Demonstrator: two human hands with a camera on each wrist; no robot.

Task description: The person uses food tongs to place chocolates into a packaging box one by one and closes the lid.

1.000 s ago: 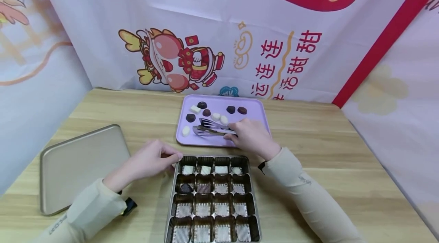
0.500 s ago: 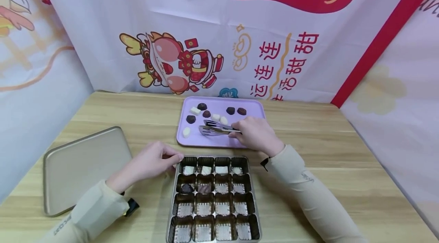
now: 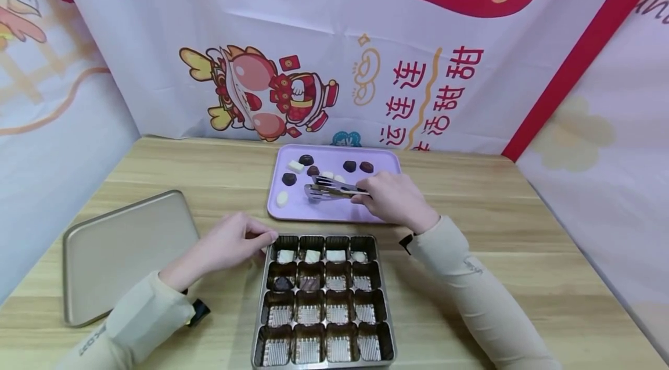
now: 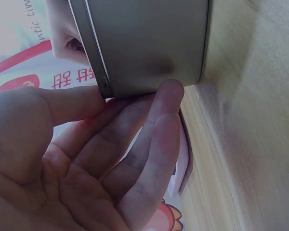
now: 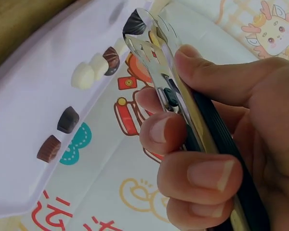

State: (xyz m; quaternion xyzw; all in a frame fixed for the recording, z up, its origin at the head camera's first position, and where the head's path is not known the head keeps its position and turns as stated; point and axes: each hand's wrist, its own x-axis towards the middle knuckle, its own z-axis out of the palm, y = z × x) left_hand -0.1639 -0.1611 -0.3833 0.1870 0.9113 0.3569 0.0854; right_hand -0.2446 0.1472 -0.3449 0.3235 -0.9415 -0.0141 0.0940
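Observation:
My left hand (image 3: 230,245) holds the upper left corner of a metal chocolate tin (image 3: 389,323). In the left wrist view, its thumb meets the rim of the tin (image 4: 149,43) and a fingertip rests on the outer wall. Over a lilac tray (image 3: 334,214), my right hand (image 3: 394,198) grips a pair of metal food tongs (image 3: 340,189). A dark chocolate (image 5: 134,24) shows at the tips of the tongs in the right wrist view. White, brown and dark chocolates lie about the tray, among them a white oval one (image 3: 282,199).
Inside the tin, a brown divided insert (image 3: 310,319) has white chocolates along its far row and two dark ones in the second row. A gold-coloured lid (image 3: 128,257) lies on the wooden table (image 3: 496,225) at left. A printed cloth (image 3: 313,15) hangs behind.
My right hand and the tongs have moved slightly right over the tray. The left hand keeps its place at the corner of the tin.

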